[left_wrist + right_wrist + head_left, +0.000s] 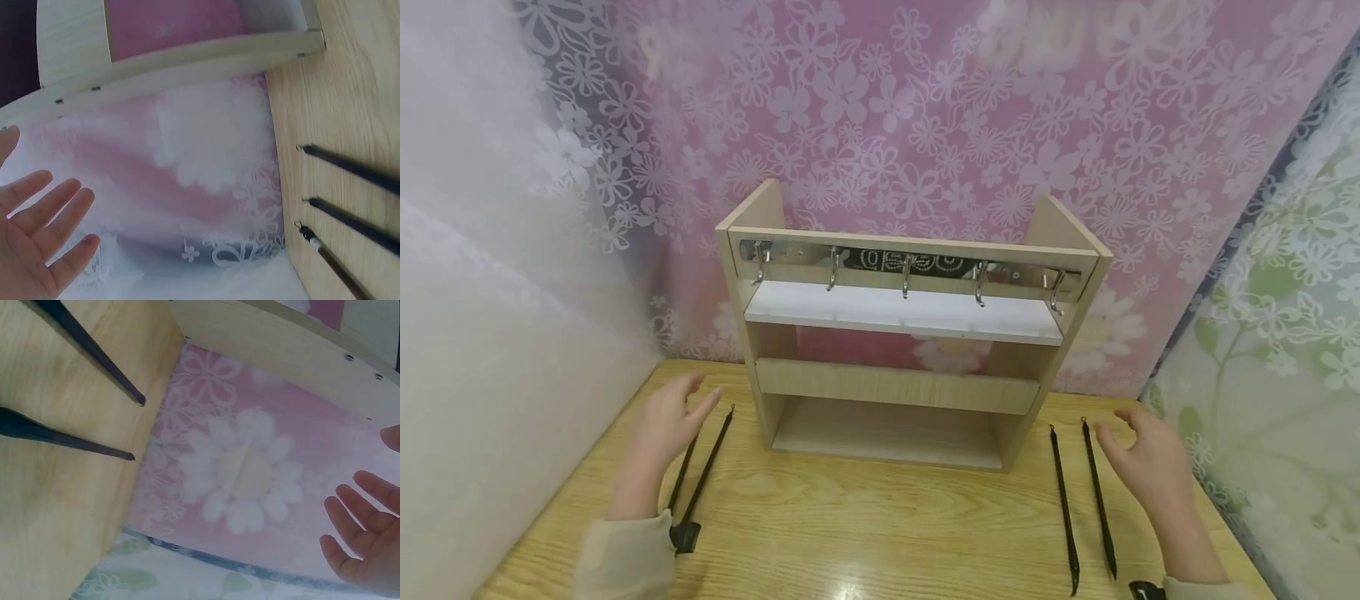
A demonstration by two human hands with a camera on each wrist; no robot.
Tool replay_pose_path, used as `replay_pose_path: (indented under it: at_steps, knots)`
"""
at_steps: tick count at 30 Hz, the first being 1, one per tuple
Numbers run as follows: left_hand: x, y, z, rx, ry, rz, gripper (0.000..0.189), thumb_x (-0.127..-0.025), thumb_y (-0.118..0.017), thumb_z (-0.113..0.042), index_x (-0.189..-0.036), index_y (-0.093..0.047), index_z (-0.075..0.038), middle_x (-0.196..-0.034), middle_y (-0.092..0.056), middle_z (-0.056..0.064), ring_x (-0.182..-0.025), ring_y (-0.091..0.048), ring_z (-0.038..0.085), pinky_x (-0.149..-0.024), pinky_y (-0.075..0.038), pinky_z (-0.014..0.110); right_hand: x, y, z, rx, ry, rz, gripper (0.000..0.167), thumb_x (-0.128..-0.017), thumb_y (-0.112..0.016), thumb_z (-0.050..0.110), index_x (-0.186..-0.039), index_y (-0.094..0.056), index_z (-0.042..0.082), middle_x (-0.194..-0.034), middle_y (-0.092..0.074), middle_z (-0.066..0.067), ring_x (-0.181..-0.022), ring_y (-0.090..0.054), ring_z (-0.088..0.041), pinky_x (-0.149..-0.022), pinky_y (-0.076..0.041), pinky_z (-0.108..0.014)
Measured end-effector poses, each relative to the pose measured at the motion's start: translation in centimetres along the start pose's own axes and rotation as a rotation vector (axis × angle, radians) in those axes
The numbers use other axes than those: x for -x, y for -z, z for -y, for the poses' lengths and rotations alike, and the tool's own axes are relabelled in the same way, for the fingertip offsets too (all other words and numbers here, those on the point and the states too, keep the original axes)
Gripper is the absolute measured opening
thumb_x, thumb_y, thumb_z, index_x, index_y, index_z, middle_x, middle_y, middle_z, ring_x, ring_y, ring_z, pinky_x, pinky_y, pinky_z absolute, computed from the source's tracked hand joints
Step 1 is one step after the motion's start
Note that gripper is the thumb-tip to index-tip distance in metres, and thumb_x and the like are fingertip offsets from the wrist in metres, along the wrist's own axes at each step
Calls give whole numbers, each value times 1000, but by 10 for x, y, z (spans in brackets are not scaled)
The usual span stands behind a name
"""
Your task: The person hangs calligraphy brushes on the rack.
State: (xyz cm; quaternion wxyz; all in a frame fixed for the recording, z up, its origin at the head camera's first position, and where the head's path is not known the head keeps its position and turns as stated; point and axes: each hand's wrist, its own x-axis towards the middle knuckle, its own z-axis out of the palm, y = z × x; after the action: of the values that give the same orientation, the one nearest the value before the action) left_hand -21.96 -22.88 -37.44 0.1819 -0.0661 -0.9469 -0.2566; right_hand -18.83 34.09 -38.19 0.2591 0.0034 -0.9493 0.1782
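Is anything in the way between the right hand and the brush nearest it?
Nothing visible: in the head view, only tabletop shows between the right hand and the nearest brush. The other brush and the hook rack are farther left.

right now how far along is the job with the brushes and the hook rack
Done: the rack stands on the table, though its five hooks hold nothing. In hand: nothing yet; the left hand and right hand are raised and empty. Remaining, probably: all the hanging; three brushes lie on the left and two on the right.
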Motion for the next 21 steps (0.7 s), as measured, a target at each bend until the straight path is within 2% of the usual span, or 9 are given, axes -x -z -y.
replay_pose_path:
  at_steps: [3,10,16,21]
  knots:
    - [-5,-4,-3,26,-3,-35,58,-90,-45,-42,-119,-46,9,-112,-51,28,-95,-52,41,-84,-41,54,3,-8,-4,-4,-6,21,43,-85,-56,29,-107,-55,-9,-101,-54,-32,-88,-50,-45,-63,-44,-55]
    - [-20,-14,-14,152,-13,-132,53,-90,-49,-36,-120,-46,7,-114,-52,25,-104,-47,39,-89,-38,53,9,-26,-8,-32,-12,38,42,-85,-57,28,-103,-56,-10,-96,-56,-31,-80,-54,-42,-55,-47,-50]
    - [-33,-21,-25,223,-13,-235,49,-88,-54,-32,-119,-48,7,-113,-53,23,-103,-49,36,-81,-47,48,13,-43,-16,-49,-19,102,43,-85,-56,27,-103,-56,-12,-97,-57,-31,-84,-54,-43,-64,-48,-53]
    - [-44,-26,-31,279,-45,-343,44,-85,-59,-23,-114,-51,8,-106,-57,24,-92,-56,36,-75,-50,46,17,-53,-19,-61,-62,188,46,-86,-55,30,-106,-54,-12,-98,-57,-30,-84,-55,-41,-61,-49,-49]
